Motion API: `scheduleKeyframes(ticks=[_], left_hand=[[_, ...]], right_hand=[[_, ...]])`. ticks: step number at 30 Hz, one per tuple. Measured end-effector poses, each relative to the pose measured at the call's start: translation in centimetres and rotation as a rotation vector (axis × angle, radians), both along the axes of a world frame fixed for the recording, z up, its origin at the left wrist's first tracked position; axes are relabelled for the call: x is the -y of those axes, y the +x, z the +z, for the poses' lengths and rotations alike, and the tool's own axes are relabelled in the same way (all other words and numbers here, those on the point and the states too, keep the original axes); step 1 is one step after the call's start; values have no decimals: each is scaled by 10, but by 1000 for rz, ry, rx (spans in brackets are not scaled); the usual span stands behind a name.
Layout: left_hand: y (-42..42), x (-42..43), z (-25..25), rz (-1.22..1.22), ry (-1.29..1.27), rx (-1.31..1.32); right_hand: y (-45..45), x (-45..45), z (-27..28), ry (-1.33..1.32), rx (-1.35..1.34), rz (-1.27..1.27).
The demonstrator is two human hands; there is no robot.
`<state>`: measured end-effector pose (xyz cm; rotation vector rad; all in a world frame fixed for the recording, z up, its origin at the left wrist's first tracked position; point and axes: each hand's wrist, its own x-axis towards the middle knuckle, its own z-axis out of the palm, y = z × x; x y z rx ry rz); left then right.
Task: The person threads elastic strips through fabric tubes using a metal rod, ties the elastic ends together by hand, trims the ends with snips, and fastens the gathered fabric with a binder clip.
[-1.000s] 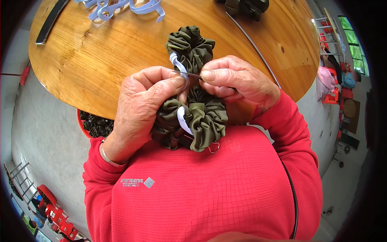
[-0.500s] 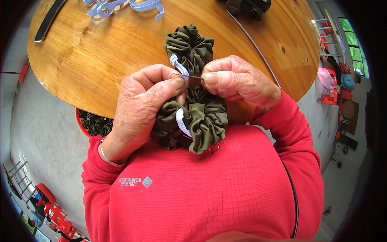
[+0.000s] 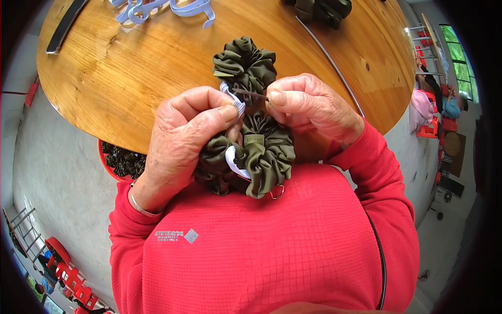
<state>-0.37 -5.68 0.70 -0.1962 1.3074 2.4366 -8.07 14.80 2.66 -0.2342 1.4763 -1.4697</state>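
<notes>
My left hand (image 3: 183, 123) is closed, thumb and forefinger pinching a white ribbed elastic band (image 3: 236, 159) that runs through dark green gathered fabric. Between my right hand's (image 3: 311, 104) thumb and forefinger is a thin dark pin-like tool (image 3: 251, 94); its exact kind is unclear. The tool's far end points left, just above the pinched elastic. A gathered green scrunchie (image 3: 244, 63) lies on the table beyond my fingers. Closer to my chest, more gathered green fabric (image 3: 272, 157) bears a small label (image 3: 254, 139); part of it is hidden behind my left hand.
On the round wooden table (image 3: 130, 78) lie loose pale elastic strips (image 3: 191, 8), a black strip (image 3: 67, 26), a thin metal rod (image 3: 329, 57) and more green fabric (image 3: 324, 10). Below the left edge stands a red container (image 3: 107, 162) of dark fabric pieces. Other people sit farther off.
The dark tool's left end has moved up and away from my left fingertips, where it lay across the elastic. Both hands stay nearly in place, and the far scrunchie sits slightly lower in view.
</notes>
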Motion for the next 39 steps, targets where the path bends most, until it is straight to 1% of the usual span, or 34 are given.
scheduleKeyframes(ticks=[3, 6, 9, 10, 13, 14, 17, 18, 21, 23, 24, 25, 27, 28, 31, 34, 36, 37, 38, 39], left_hand=[[4, -1, -1, 43, 83, -18], [6, -1, 1, 88, 72, -114], [8, 3, 4, 155, -5, -195], [8, 5, 6, 145, 23, -225], [9, 5, 12, 152, 94, -175], [9, 6, 10, 145, 123, -188], [10, 5, 11, 118, 53, -228], [10, 3, 13, 130, 38, -237], [14, -4, 20, 117, -56, -191], [14, -10, 23, 92, -91, -181], [15, -12, 25, 65, -112, -178], [14, -14, 27, 39, -134, -175], [13, -13, 23, -8, -107, -236], [14, -13, 24, -14, -113, -239], [15, -14, 26, -21, -141, -230], [17, -17, 32, 13, -198, -241], [19, -17, 36, 5, -286, -274], [20, -13, 40, -70, -334, -243], [20, -9, 44, -146, -381, -211], [22, -7, 45, -223, -427, -176]], right_hand=[[3, -1, -2, -11, -67, -34], [8, -3, -5, -61, -416, -105], [2, -16, 6, 85, -639, -174], [0, -21, 0, 178, -741, -246], [-13, -32, -15, 472, -1296, -338], [-15, -34, -17, 645, -1299, -326], [-25, -35, -29, 716, -1898, -373], [-22, -34, -21, 719, -2024, -374], [-3, -21, 1, 333, -1819, -383], [18, -5, 29, 43, -1394, -268], [23, 1, 33, -30, -1240, -200], [25, 7, 40, -39, -1113, -119], [21, 13, 35, -78, -1089, 37], [19, 14, 32, -101, -1131, 61], [18, 15, 33, -147, -1146, 93], [22, 17, 32, -158, -1190, 45], [25, 16, 30, -169, -1123, -7], [27, 15, 29, -173, -1087, -33], [33, 16, 30, -147, -967, -70], [37, 13, 39, -121, -731, -116]])
